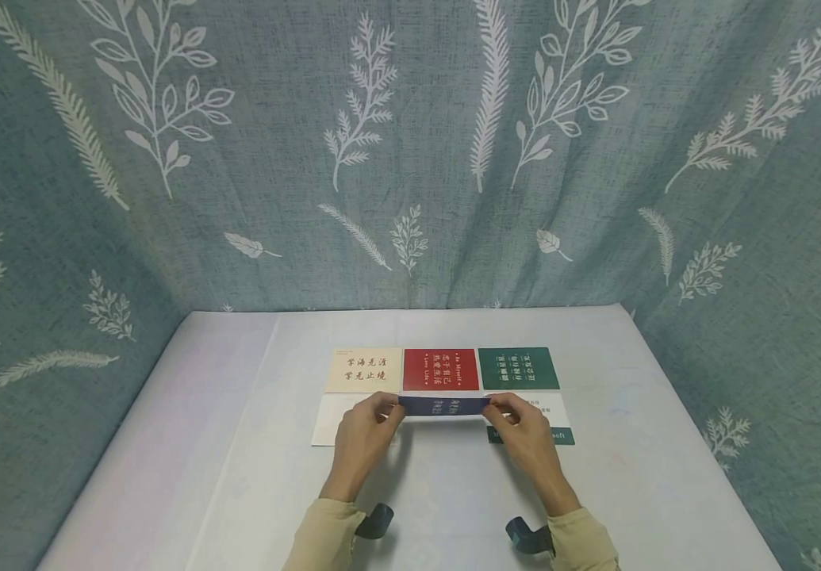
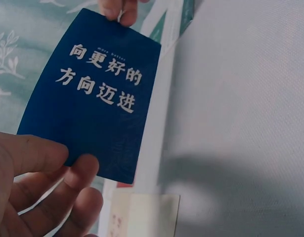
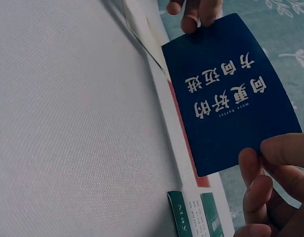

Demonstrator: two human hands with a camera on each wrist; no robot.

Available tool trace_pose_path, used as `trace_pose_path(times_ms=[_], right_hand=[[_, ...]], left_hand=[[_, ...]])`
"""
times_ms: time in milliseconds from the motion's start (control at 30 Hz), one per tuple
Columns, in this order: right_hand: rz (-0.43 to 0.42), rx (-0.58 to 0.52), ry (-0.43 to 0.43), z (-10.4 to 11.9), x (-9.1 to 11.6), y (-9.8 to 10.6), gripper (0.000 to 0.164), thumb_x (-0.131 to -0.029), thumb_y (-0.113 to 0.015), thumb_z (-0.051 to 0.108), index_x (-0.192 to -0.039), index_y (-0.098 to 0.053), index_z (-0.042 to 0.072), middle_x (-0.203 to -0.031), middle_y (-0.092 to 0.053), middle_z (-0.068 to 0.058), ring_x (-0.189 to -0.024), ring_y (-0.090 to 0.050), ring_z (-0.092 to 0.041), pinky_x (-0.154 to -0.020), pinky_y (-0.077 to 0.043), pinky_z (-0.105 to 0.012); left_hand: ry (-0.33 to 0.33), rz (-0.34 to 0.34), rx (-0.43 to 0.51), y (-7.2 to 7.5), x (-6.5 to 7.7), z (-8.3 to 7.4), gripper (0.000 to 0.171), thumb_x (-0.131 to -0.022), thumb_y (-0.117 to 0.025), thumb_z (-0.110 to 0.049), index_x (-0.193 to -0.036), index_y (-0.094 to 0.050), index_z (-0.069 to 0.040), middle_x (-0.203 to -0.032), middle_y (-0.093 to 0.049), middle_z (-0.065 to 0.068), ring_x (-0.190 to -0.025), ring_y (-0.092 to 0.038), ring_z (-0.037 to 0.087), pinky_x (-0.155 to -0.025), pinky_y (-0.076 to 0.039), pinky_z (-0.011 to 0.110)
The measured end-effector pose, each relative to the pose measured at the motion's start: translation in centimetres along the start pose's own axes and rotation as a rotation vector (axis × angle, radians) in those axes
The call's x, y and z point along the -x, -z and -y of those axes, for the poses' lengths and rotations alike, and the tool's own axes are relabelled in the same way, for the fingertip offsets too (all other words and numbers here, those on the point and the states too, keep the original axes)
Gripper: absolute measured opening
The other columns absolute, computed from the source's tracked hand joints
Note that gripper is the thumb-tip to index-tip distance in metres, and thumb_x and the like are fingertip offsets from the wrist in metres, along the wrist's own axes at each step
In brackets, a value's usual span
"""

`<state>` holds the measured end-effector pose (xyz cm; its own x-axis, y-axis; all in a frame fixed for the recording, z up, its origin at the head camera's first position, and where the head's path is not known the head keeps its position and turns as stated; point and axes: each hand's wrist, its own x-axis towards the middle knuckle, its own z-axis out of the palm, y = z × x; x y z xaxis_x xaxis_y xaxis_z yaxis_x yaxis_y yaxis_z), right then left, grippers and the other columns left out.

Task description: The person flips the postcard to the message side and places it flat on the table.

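Observation:
Both hands hold up a dark blue card (image 1: 446,406) with white Chinese writing, lifted over the table. The left hand (image 1: 366,436) pinches its left end between thumb and fingers, and the right hand (image 1: 524,434) pinches its right end. In the left wrist view the blue card (image 2: 100,94) looks slightly bowed between the two grips. A cream card (image 1: 365,370), a red card (image 1: 441,370) and a green card (image 1: 519,369) lie in a row just behind. Partly under the hands are a pale card (image 1: 326,420) at left and a white card with a green band (image 1: 562,435) at right.
The cards lie on a white-covered table (image 1: 239,507). A blue-green curtain (image 1: 439,238) with white leaf patterns rises behind it and along both sides. Dark wrist devices (image 1: 376,521) jut inward from both sleeve cuffs.

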<state>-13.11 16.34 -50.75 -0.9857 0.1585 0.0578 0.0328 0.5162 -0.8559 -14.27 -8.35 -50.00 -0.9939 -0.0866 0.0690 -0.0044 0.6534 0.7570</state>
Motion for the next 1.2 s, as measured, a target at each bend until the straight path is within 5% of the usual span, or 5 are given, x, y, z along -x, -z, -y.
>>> trace_pose_path(times_ms=[867, 1200], right_hand=[[0.001, -0.023, 0.037, -0.61, -0.24, -0.16, 0.016, -0.092, -0.073, 0.009, -0.108, -0.076, 0.013, -0.104, -0.073, -0.004, -0.077, -0.06, -0.015, -0.06, -0.046, -0.022], [0.021, -0.032, -0.007, -0.63, -0.32, 0.09, 0.02, -0.099, -0.06, 0.013, -0.112, -0.076, 0.016, -0.115, -0.072, 0.0, -0.094, -0.062, -0.018, -0.08, -0.05, -0.033]], left_hand=[[-0.024, 0.013, 0.065, -0.04, 0.1, 0.25, 0.017, -0.092, -0.069, -0.016, -0.107, -0.077, -0.017, -0.101, -0.075, -0.001, -0.082, -0.069, 0.012, -0.068, -0.052, 0.033], [-0.045, 0.008, 0.066, 0.04, 0.11, 0.24, 0.024, -0.094, -0.06, -0.01, -0.109, -0.078, -0.015, -0.109, -0.075, 0.001, -0.088, -0.068, 0.017, -0.072, -0.052, 0.035]])
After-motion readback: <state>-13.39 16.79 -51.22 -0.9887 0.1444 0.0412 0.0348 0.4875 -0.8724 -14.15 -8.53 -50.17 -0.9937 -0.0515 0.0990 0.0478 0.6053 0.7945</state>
